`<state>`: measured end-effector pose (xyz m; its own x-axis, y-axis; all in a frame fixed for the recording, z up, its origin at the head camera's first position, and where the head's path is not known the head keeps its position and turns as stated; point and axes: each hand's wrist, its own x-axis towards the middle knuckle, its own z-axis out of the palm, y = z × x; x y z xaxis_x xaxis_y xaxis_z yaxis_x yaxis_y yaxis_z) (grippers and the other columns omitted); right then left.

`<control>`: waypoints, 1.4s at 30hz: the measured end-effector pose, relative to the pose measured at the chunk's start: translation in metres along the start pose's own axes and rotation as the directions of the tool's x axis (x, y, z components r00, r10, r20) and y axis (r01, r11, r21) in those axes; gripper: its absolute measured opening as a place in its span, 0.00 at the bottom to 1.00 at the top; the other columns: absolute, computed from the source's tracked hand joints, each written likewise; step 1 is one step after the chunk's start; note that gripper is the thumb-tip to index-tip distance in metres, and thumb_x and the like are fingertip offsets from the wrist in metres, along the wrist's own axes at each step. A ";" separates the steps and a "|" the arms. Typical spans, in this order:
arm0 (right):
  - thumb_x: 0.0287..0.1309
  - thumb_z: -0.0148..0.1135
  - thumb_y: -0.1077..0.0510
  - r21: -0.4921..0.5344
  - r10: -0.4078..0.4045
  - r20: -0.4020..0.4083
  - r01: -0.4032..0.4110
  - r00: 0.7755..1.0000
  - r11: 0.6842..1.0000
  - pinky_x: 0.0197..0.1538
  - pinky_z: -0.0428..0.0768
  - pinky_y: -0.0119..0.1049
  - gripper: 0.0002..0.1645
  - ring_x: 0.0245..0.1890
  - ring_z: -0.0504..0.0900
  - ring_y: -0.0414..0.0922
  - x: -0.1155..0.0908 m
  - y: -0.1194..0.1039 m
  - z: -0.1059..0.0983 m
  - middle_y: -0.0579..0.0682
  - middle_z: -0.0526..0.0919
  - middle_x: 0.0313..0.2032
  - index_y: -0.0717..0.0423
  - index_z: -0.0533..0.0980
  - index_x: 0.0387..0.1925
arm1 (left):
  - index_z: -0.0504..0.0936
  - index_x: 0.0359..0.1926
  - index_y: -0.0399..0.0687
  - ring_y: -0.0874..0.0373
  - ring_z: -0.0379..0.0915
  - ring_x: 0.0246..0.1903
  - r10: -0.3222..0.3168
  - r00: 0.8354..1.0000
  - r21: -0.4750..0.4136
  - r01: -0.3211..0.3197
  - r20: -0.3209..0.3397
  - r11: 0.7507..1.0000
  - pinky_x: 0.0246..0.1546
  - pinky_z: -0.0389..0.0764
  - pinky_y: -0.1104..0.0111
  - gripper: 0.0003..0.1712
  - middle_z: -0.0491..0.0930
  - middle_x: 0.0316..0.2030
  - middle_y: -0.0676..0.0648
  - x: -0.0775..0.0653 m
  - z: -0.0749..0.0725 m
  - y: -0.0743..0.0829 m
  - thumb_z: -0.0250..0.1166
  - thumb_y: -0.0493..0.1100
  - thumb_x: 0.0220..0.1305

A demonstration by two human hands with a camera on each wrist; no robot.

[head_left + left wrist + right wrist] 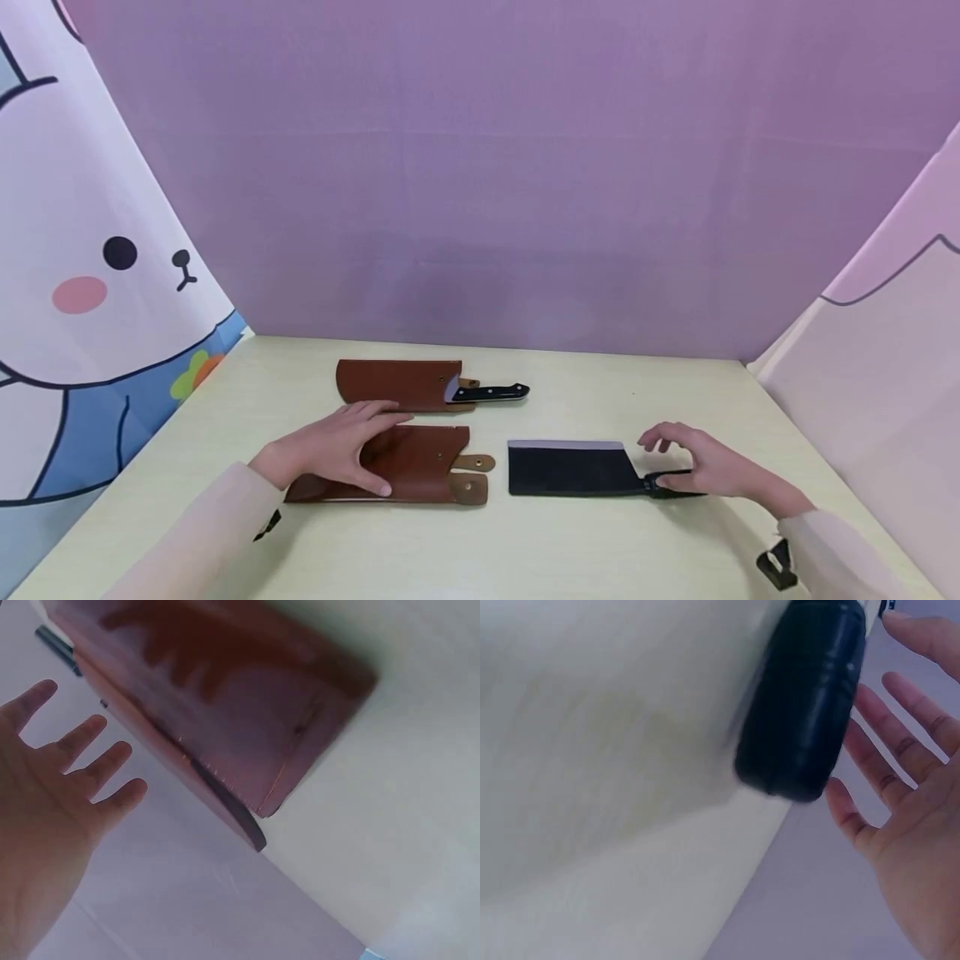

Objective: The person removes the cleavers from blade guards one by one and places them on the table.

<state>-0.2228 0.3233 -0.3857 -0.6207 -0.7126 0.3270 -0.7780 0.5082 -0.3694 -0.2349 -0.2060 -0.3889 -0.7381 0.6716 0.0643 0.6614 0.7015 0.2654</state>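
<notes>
On the table's near part lies a brown leather knife sheath [420, 467] with two snap straps at its right end. Above its left half hovers my left hand [337, 446], fingers spread; the left wrist view shows a gap between the fingers and the leather [217, 712]. To the right of the sheath a cleaver [573, 472] lies flat, dark blade leftward and black handle [802, 705] rightward. My right hand [708, 462] is over that handle with its fingers loosely bent and parted, not closed round it. Whether the right fingertips touch the handle cannot be told.
Behind the near sheath lies a second brown sheath [393, 385] with a black-handled knife [495, 392] partly inside it. The pale table [570, 550] ends at a purple cloth backdrop [525, 208]. Printed cloths hang along the left and right sides.
</notes>
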 end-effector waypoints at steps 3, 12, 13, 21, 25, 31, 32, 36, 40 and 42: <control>0.41 0.70 0.64 -0.021 0.018 -0.016 -0.018 1.000 1.000 0.40 0.72 0.36 0.26 0.37 0.73 0.41 0.009 -0.005 0.002 0.50 0.77 0.39 0.60 0.72 0.46 | 0.59 0.67 0.54 0.43 0.55 0.63 0.001 1.000 0.002 -0.001 -0.020 1.000 0.56 0.61 0.43 0.55 0.58 0.65 0.41 0.003 -0.004 -0.002 0.64 0.72 0.41; 0.48 0.67 0.59 -0.023 0.117 0.039 -0.116 0.992 0.993 0.44 0.71 0.41 0.24 0.40 0.73 0.45 0.038 -0.013 0.016 0.50 0.77 0.43 0.57 0.71 0.48 | 0.58 0.68 0.55 0.42 0.55 0.63 -0.070 0.997 -0.050 0.069 -0.015 0.996 0.56 0.61 0.42 0.51 0.57 0.65 0.40 0.014 -0.006 -0.010 0.65 0.68 0.45; 0.49 0.66 0.59 -0.023 0.132 0.051 -0.131 0.990 0.991 0.45 0.71 0.42 0.23 0.41 0.73 0.46 0.041 -0.013 0.018 0.50 0.77 0.43 0.57 0.71 0.49 | 0.58 0.68 0.55 0.42 0.55 0.63 -0.076 0.997 -0.051 0.075 -0.017 0.996 0.56 0.61 0.42 0.51 0.57 0.65 0.40 0.015 -0.005 -0.011 0.65 0.68 0.45; 0.51 0.63 0.61 -0.048 0.173 0.115 -0.168 0.978 0.985 0.48 0.68 0.47 0.23 0.46 0.73 0.49 0.068 -0.020 0.033 0.50 0.76 0.47 0.57 0.71 0.50 | 0.61 0.67 0.53 0.42 0.59 0.61 -0.100 0.994 -0.032 0.099 -0.037 0.995 0.56 0.61 0.43 0.47 0.61 0.63 0.40 0.023 0.000 -0.021 0.64 0.66 0.49; 0.51 0.62 0.61 -0.071 0.149 0.115 -0.141 0.982 0.987 0.49 0.67 0.48 0.22 0.46 0.73 0.49 0.081 -0.022 0.040 0.51 0.77 0.46 0.58 0.72 0.49 | 0.61 0.66 0.53 0.43 0.60 0.60 -0.104 0.994 -0.015 0.104 -0.033 0.994 0.57 0.61 0.43 0.45 0.62 0.62 0.42 0.030 -0.002 -0.023 0.63 0.64 0.50; 0.50 0.63 0.61 -0.103 0.124 0.127 -0.111 0.984 0.988 0.50 0.67 0.48 0.23 0.48 0.72 0.49 0.102 -0.026 0.046 0.51 0.76 0.47 0.59 0.71 0.50 | 0.62 0.66 0.51 0.41 0.61 0.59 -0.130 0.991 0.022 0.131 -0.023 0.991 0.56 0.61 0.42 0.44 0.64 0.61 0.40 0.040 -0.009 -0.025 0.64 0.62 0.51; 0.50 0.63 0.61 -0.109 0.128 0.131 -0.114 0.983 0.987 0.50 0.67 0.48 0.23 0.48 0.72 0.48 0.106 -0.027 0.047 0.51 0.76 0.48 0.59 0.71 0.50 | 0.62 0.66 0.51 0.41 0.61 0.59 -0.137 0.990 0.025 0.137 -0.018 0.990 0.56 0.61 0.42 0.44 0.64 0.61 0.40 0.042 -0.010 -0.026 0.64 0.62 0.51; 0.50 0.63 0.60 -0.113 0.152 0.148 -0.136 0.977 0.984 0.51 0.67 0.48 0.25 0.50 0.71 0.48 0.120 -0.029 0.050 0.52 0.76 0.49 0.60 0.71 0.52 | 0.62 0.66 0.50 0.40 0.61 0.59 -0.146 0.989 0.031 0.146 -0.010 0.989 0.56 0.60 0.42 0.44 0.64 0.61 0.40 0.048 -0.016 -0.027 0.64 0.61 0.51; 0.51 0.64 0.58 -0.128 0.153 0.138 -0.136 0.979 0.982 0.51 0.67 0.47 0.25 0.50 0.71 0.48 0.132 -0.028 0.054 0.52 0.76 0.50 0.59 0.71 0.52 | 0.62 0.66 0.51 0.39 0.60 0.60 -0.161 0.987 0.068 0.162 -0.018 0.985 0.56 0.61 0.42 0.44 0.63 0.62 0.40 0.054 -0.018 -0.030 0.65 0.61 0.51; 0.51 0.64 0.58 -0.138 0.150 0.130 -0.132 0.980 0.982 0.50 0.67 0.47 0.24 0.50 0.71 0.47 0.138 -0.027 0.056 0.52 0.76 0.50 0.58 0.71 0.51 | 0.62 0.66 0.52 0.39 0.60 0.60 -0.169 0.985 0.080 0.170 -0.025 0.982 0.55 0.62 0.43 0.44 0.63 0.62 0.40 0.057 -0.019 -0.033 0.65 0.61 0.51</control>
<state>-0.2819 0.1843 -0.3791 -0.7123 -0.6851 0.1526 -0.6955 0.6595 -0.2854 -0.3008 -0.1954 -0.3761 -0.8423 0.5374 0.0424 0.5345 0.8224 0.1947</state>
